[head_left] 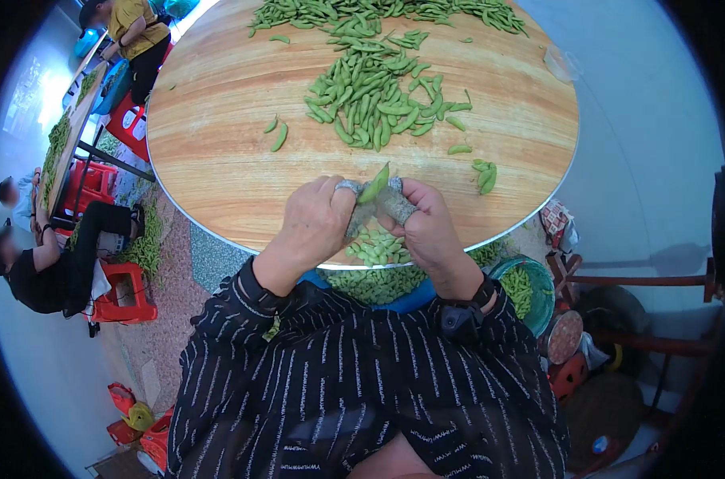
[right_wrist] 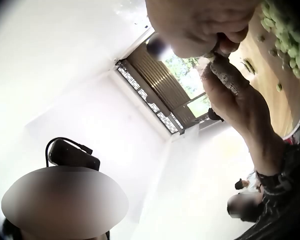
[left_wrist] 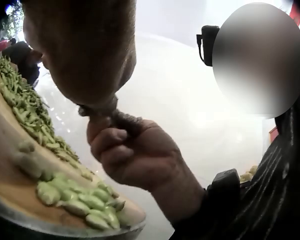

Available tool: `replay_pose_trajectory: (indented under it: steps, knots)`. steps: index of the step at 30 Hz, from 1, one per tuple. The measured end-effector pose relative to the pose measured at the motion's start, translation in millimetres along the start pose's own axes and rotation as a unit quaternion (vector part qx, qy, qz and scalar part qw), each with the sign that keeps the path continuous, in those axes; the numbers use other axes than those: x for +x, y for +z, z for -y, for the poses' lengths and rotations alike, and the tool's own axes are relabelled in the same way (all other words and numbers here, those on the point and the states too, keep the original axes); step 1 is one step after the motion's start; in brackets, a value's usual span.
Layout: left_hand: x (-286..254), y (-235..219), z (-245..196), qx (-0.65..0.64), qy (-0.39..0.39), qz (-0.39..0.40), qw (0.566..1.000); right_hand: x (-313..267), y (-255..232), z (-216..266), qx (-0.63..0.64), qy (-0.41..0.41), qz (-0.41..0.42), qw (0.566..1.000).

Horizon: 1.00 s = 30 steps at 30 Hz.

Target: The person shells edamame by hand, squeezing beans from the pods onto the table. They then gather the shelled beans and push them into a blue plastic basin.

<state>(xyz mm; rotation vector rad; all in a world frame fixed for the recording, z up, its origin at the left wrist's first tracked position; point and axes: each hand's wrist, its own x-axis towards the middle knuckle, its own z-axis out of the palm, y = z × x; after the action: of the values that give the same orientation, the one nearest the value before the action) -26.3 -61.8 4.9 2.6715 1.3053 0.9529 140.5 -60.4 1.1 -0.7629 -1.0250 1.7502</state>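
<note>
A green edamame pod (head_left: 375, 184) stands up between my two hands, over the near edge of a round wooden table (head_left: 227, 136). My left hand (head_left: 318, 215) pinches it from the left. From the other side my right hand (head_left: 433, 227) pinches it too, thumb and forefinger close against the left fingertips. Grey wrappings (head_left: 398, 209) cover some fingers on both hands. Just below the hands lies a small heap of shelled green beans (head_left: 378, 249). In both wrist views the fingers largely hide the pod.
A large heap of pods (head_left: 370, 96) lies mid-table, more along the far edge. A basin (head_left: 374, 286) of beans sits under the near edge. At right stands a green bucket (head_left: 542, 279) with pods. People sit at another table (head_left: 71, 132) on the left, near red stools (head_left: 123, 291).
</note>
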Motion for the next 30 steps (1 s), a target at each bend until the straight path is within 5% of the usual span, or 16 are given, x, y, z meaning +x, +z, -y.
replay_pose_trajectory:
  steps: [5, 7, 8, 10, 11, 13, 14, 16, 23, 25, 26, 28, 29, 30]
  knots:
    - [-7, 16, -2, -0.202, -0.057, -0.033, 0.977, 0, -3, -5, 0.011, -0.017, 0.027, 0.999]
    - [-9, 20, -10, -0.449, -0.209, -0.038, 0.868, 0, -5, -7, -0.006, -0.050, 0.039, 0.998]
    - [-11, 20, -9, -0.449, -0.209, -0.038, 0.868, 0, -6, -8, -0.005, -0.050, 0.038, 0.998]
    - [-14, 21, -7, -0.678, -0.346, -0.005, 0.648, 1, -9, -9, -0.039, -0.059, 0.023, 0.997]
    - [-14, 20, -5, -0.677, -0.346, -0.005, 0.650, 2, -11, -9, -0.039, -0.061, 0.024, 0.997]
    - [-10, 19, -1, -0.746, -0.348, 0.029, 0.567, 4, -17, -10, 0.034, -0.016, 0.041, 0.998]
    - [-6, 16, -2, -0.746, -0.347, 0.029, 0.568, 3, -16, -7, 0.033, -0.018, 0.040, 0.998]
    - [2, 10, -8, -0.456, -0.212, 0.009, 0.864, 0, -13, -1, -0.014, 0.003, 0.040, 0.999]
    - [-3, 10, 2, -0.479, -0.227, 0.058, 0.846, -1, -11, 5, -0.156, -0.029, 0.061, 0.985]
    - [-2, 2, 1, -0.674, -0.323, 0.111, 0.655, 0, -13, 4, -0.129, -0.042, 0.097, 0.986]
    - [-3, 4, 2, -0.674, -0.323, 0.110, 0.655, 0, -15, 3, -0.129, -0.042, 0.098, 0.986]
    - [-4, 12, 4, -0.763, -0.338, 0.087, 0.545, 2, -19, 4, -0.096, 0.011, 0.118, 0.988]
    - [-2, 10, 4, -0.763, -0.337, 0.087, 0.545, 1, -17, 4, -0.097, 0.010, 0.118, 0.988]
    - [1, 7, 4, -0.620, -0.319, 0.087, 0.711, -1, -13, 3, -0.159, -0.015, 0.089, 0.983]
